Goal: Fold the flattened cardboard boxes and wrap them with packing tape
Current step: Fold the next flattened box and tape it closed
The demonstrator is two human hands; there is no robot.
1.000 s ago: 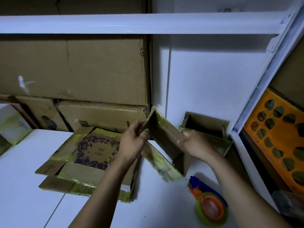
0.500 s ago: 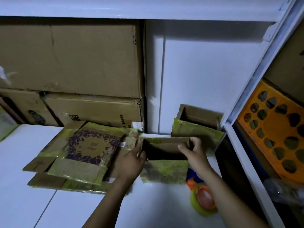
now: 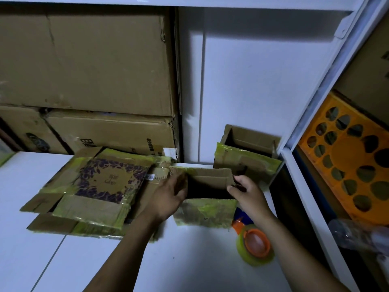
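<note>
The flattened cardboard boxes are lying stacked on the left part of the white table, their taped flaps splaying outward, and the stack is sitting just as it was a second ago. The change is happening in the open box just to the right of that stack. A second ago it was being held up off the table as a slanting, half-opened sleeve. Now it is standing squared up with its dark mouth facing upward and its yellow-green taped front facing the person. It appears to be resting on the table, though the contact line is dim.

Behind it, against the back wall, a finished box of the same kind is standing upright, well clear of the hands. The tape dispenser, orange core inside a yellowish roll, is lying untouched on the table just beside the open box's right lower corner.

The left hand is grasping the box's left end wall, fingers wrapping behind it. The right hand is curling its fingers over the top edge of the right end wall, thumb on the near side.

Judging from this, the shaping step is nearly done. The box is holding its rectangle, so what is coming next is probably closing the flaps and reaching for the tape, which would mean freeing the right hand.
</note>
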